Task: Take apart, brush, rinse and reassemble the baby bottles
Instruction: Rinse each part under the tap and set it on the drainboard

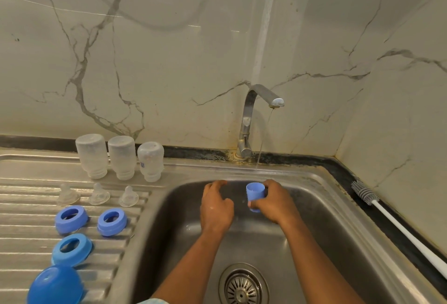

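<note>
Right hand (273,201) grips the cap (255,193), left hand (216,207) loose and empty beside it; wet fingers could drop it into the sink (314,243) below.

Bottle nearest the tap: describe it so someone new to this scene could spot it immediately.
Start at the ridged steel drainboard left of the sink basin. Along its back edge, three clear bottles stand upside down in a row. The rightmost bottle, closest to the basin, is the only one with a blue printed mark near its neck.
</note>
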Available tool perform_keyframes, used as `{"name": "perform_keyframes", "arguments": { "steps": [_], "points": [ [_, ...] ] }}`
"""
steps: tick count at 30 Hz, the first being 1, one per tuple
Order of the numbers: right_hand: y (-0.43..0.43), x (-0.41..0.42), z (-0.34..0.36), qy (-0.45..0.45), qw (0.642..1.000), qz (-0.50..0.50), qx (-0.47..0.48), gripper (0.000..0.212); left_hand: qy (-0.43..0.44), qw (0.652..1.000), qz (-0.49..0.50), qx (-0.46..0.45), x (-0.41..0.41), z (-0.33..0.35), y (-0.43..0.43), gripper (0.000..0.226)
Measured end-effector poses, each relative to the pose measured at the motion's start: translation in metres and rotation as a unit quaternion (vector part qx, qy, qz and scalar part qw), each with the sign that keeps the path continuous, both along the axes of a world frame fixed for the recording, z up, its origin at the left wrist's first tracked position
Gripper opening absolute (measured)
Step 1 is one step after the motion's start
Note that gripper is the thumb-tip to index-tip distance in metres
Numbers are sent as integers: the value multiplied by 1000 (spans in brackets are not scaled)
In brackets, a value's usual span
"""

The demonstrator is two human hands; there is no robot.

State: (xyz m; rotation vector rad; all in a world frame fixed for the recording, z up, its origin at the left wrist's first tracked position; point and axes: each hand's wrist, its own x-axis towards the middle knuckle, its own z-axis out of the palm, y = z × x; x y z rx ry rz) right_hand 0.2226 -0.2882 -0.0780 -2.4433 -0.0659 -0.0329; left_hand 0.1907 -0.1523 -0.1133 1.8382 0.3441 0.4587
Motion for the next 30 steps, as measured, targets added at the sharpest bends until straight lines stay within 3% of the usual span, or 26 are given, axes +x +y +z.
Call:
{"name": "perform_keyframes", "arguments": {
  "steps": [2, 4, 8, 17, 20, 23, 27, 30],
  "points": [
    [-2, -4, 10, 4, 999, 22, 37, 45, 1, 1000, -2, 9, 0, 0, 1, 56],
    [-9, -14, 16, 3, 999, 39, 16, 42, -2, 1000, 0, 14, -1, 2, 2, 53],
    [-35, -36, 22, -2, 1000, 18, 16, 72, 11, 1000, 8, 12, -4, 7, 6, 46],
    [-61, -59, 36, -145, 984, -42, 95, 49, 43, 998, -16, 49, -19, 8, 6, 45],
    [-54, -63, 49, -206, 968, -29, 138, 62, 35, 998, -16, 58, -23, 12, 5, 45],
    [-48, -65, 56, -187, 969, -17, 161, 74, 34, 997, -21, 65, -25, 13, 5, 45],
    [-48, -70, 54, -164, 979, -8, 123, 47, 31, 997, -26, 71, -28, 16, 2, 44],
    [-43, -79, 71, -252, 952, -21, 171, 41, 29, 997, -24, 65, -29, 18, 2, 46]
  ]
}}
